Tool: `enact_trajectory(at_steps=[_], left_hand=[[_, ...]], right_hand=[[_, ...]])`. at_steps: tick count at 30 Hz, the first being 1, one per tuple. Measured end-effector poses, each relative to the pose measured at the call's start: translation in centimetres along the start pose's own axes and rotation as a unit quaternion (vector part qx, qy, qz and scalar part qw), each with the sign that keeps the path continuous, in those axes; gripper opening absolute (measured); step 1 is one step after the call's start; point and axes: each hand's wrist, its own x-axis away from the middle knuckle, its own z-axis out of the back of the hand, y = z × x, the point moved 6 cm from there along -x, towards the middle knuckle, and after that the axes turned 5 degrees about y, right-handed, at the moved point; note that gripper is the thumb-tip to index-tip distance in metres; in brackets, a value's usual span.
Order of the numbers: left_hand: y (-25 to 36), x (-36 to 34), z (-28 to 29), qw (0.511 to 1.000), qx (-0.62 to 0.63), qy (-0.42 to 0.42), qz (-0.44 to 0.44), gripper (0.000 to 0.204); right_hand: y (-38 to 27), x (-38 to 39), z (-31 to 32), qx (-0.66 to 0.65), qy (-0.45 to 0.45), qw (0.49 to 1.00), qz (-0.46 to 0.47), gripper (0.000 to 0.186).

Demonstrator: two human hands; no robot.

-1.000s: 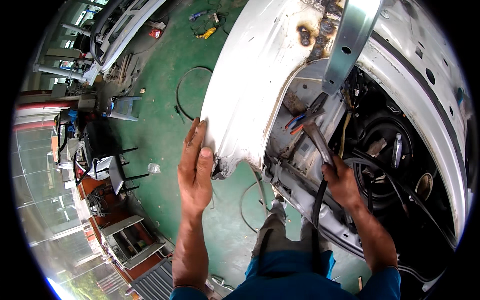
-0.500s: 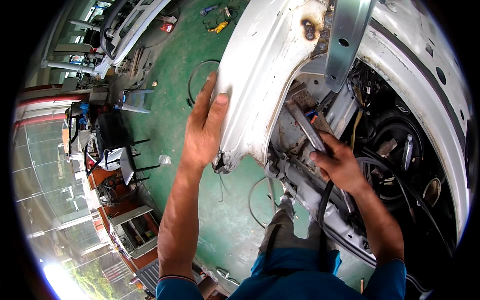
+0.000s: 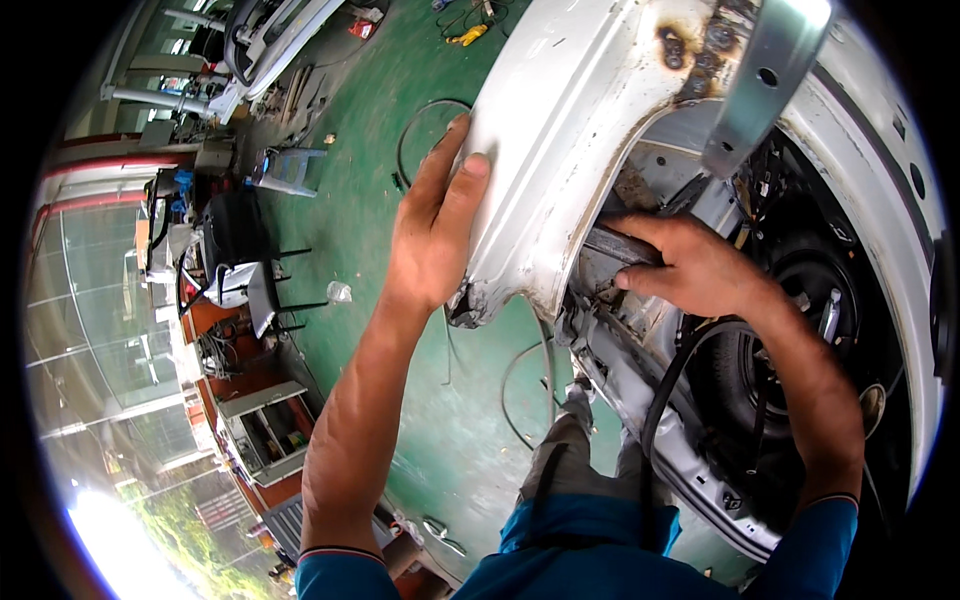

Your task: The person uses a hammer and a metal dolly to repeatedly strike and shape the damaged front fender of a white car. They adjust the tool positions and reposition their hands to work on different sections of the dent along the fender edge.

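My left hand (image 3: 435, 235) lies with extended fingers along the outer edge of a white car body panel (image 3: 540, 140), near its torn, crumpled lower corner (image 3: 462, 305). Inside the opening beside that panel, my right hand (image 3: 700, 262) grips a dark metal bar (image 3: 620, 246); its far end is hidden by the panel's lip. Above the opening stands a galvanized steel strip (image 3: 750, 90) with holes, next to scorched weld spots (image 3: 705, 50) on the panel. Black hoses (image 3: 680, 360) and a spare wheel (image 3: 725, 390) are behind my right forearm.
A green floor (image 3: 370, 320) holds coiled hoses (image 3: 525, 420) and yellow tools (image 3: 465, 35). Left are a step stool (image 3: 285, 170), black chairs (image 3: 235, 240), a cluttered metal cabinet (image 3: 265, 430) and more car body parts (image 3: 255, 55). Crumpled sill metal (image 3: 610, 370) runs by my legs.
My left hand has slid upward along the panel edge. My right hand has moved up into the opening with the bar, which now lies lower and more hidden behind the panel's lip.
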Motion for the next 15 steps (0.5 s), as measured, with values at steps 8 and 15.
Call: enact_trajectory(at_steps=[8, 15], left_hand=[[-0.1, -0.1, 0.2, 1.000, -0.009, 0.011, -0.027, 0.068], [-0.3, -0.1, 0.2, 0.999, -0.016, 0.015, -0.025, 0.066]], right_hand=[[-1.5, -0.7, -0.5, 0.006, -0.087, 0.995, 0.050, 0.045], [-0.9, 0.3, -1.8, 0.019, -0.040, 0.999, 0.014, 0.047]])
